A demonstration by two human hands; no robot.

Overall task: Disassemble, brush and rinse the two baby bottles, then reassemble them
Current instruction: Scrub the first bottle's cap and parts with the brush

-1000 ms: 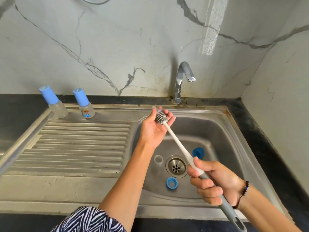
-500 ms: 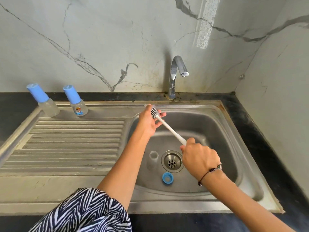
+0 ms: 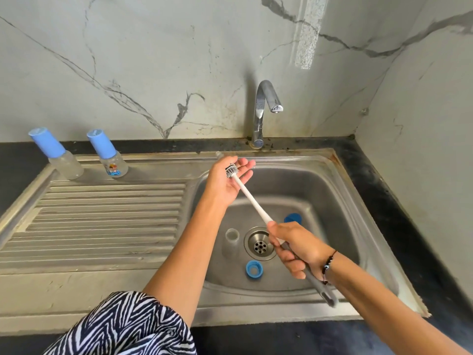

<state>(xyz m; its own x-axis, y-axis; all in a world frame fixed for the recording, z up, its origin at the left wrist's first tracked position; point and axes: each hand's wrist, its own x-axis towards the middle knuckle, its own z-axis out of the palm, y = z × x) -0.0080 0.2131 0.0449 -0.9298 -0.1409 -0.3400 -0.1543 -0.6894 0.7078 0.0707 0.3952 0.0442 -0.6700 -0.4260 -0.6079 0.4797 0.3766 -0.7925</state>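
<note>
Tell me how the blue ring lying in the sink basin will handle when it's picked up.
The blue ring looks small and plastic, so probably light and stiff. It lies flat and open upward, so it is unlikely to roll. The steel sink may be wet, so it could be slippery.

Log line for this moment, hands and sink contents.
right hand: grips brush handle | left hand: palm up, brush head on it | sink: two blue rings, clear piece | drainboard: two capped bottles
</note>
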